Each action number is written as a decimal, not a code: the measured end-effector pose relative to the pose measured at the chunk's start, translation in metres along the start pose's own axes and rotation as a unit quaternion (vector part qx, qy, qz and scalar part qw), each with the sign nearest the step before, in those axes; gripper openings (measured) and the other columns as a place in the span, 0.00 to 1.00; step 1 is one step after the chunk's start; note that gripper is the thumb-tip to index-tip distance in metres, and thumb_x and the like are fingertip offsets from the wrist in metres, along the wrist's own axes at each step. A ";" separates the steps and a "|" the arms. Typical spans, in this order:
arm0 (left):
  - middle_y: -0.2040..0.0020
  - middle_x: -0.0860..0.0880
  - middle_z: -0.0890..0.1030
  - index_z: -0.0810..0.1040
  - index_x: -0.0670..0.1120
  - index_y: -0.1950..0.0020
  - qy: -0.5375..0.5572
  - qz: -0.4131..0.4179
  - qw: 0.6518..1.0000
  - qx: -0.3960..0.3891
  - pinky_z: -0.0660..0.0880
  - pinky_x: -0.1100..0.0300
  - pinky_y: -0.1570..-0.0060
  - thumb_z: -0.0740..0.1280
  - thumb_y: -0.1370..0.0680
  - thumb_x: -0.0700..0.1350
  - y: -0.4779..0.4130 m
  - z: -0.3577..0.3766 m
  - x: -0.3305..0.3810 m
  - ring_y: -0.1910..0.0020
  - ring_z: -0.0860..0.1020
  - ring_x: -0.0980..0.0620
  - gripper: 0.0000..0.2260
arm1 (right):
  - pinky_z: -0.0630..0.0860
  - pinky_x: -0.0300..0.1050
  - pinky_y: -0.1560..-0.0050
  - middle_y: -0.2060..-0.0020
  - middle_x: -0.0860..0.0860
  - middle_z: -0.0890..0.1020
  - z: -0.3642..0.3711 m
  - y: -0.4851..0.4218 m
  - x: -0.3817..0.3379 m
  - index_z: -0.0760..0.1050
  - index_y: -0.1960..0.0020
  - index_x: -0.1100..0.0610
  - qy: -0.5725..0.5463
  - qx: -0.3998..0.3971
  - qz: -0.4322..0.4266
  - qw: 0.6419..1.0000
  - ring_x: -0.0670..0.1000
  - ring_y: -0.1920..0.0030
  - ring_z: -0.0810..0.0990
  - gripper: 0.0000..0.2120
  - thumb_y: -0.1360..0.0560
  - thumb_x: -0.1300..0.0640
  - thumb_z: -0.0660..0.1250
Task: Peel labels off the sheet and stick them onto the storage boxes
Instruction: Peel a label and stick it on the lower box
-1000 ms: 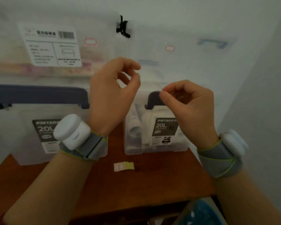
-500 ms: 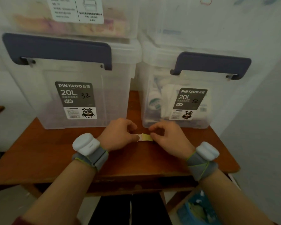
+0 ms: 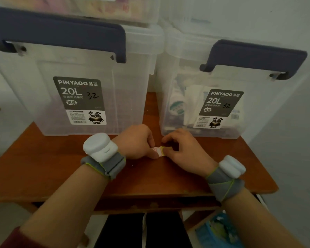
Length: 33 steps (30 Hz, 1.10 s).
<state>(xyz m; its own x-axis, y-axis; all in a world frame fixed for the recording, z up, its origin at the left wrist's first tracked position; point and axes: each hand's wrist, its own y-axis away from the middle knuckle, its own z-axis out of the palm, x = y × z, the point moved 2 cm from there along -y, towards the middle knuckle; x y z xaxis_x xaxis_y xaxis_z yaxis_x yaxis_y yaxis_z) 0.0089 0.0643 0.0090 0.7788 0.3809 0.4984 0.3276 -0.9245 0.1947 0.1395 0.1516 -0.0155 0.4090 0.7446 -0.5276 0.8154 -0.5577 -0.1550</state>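
A small label sheet (image 3: pixel 159 151) with red-bordered labels and a yellowish end lies on the wooden table (image 3: pixel 43 167). My left hand (image 3: pixel 138 142) pinches its left part between thumb and fingers. My right hand (image 3: pixel 184 149) presses its right end with the fingertips. Behind the hands stand two clear 20L storage boxes with dark blue handles: the left box (image 3: pixel 79 83) and the right box (image 3: pixel 213 97), which holds white packages. Both wrists carry grey straps with white devices.
More clear boxes (image 3: pixel 79 8) are stacked on top of the two lower ones. A white wall (image 3: pixel 293 122) runs close on the right. Below the table's front edge sits a blue bag (image 3: pixel 220 231) at the lower right.
My hands dropped from in front of the upper boxes down to the table and took hold of the label sheet. The view tilted down and moved closer.
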 end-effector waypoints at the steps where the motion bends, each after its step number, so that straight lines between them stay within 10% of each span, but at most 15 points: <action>1: 0.58 0.53 0.77 0.79 0.49 0.54 0.001 0.007 1.000 0.007 0.70 0.62 0.60 0.76 0.33 0.51 0.001 0.000 0.001 0.56 0.77 0.53 0.13 | 0.66 0.41 0.43 0.50 0.51 0.75 -0.001 0.000 0.000 0.77 0.47 0.55 0.001 -0.006 -0.001 1.000 0.50 0.44 0.70 0.11 0.29 0.57 0.68; 12: 0.61 0.47 0.84 0.81 0.47 0.54 0.233 0.041 0.971 0.035 0.76 0.65 0.63 0.75 0.30 0.43 0.002 0.006 -0.017 0.65 0.81 0.55 0.07 | 0.69 0.36 0.64 0.66 0.48 0.78 -0.009 0.002 -0.002 0.78 0.59 0.55 -0.127 0.017 0.020 0.992 0.45 0.67 0.73 0.02 0.28 0.60 0.69; 20: 0.65 0.51 0.83 0.84 0.48 0.54 0.293 0.054 0.954 0.032 0.71 0.72 0.71 0.70 0.26 0.45 0.000 0.009 -0.023 0.69 0.77 0.61 0.04 | 0.75 0.46 0.60 0.63 0.55 0.83 -0.012 -0.003 -0.004 0.79 0.54 0.58 -0.219 0.085 0.022 0.972 0.47 0.64 0.77 0.04 0.28 0.63 0.68; 27: 0.62 0.48 0.84 0.83 0.49 0.54 0.313 0.060 0.947 0.050 0.73 0.70 0.69 0.69 0.25 0.45 -0.001 0.011 -0.023 0.68 0.78 0.60 0.04 | 0.68 0.34 0.57 0.59 0.51 0.75 -0.022 0.007 -0.018 0.77 0.57 0.58 0.022 0.245 -0.103 0.964 0.46 0.58 0.73 0.04 0.31 0.62 0.70; 33: 0.62 0.46 0.84 0.84 0.46 0.55 0.329 0.080 0.939 0.064 0.76 0.68 0.66 0.69 0.25 0.43 0.000 0.011 -0.020 0.67 0.79 0.59 0.04 | 0.72 0.44 0.58 0.62 0.48 0.75 -0.011 0.004 -0.019 0.79 0.59 0.55 0.057 0.162 -0.073 0.982 0.49 0.58 0.75 0.02 0.30 0.57 0.70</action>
<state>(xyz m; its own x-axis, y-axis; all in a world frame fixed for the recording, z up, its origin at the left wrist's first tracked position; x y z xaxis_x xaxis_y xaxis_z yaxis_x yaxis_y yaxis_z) -0.0006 0.0565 -0.0103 0.3374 0.1089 0.9350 0.3294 -0.9442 -0.0089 0.1393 0.1395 0.0027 0.3557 0.8514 -0.3854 0.7033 -0.5154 -0.4896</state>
